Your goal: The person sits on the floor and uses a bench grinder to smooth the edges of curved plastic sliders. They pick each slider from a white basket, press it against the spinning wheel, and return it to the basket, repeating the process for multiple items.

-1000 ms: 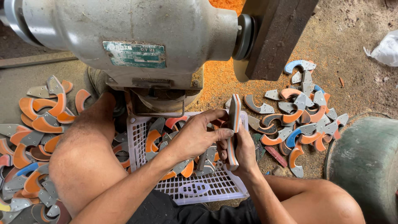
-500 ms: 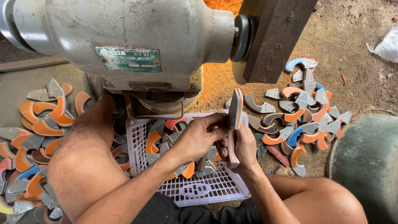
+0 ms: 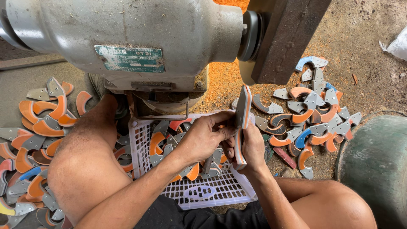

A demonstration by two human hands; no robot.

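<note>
Both hands have lifted the curved orange-and-grey piece (image 3: 242, 123) slightly closer to the grinding wheel (image 3: 285, 40), edge up to meet it. Below the wheel, left hand (image 3: 207, 136) and right hand (image 3: 253, 146) fingers close tightly around the piece, above the white basket (image 3: 199, 191).

dirt floor (image 3: 364, 51), orange sawdust (image 3: 222, 80), daylight
</note>
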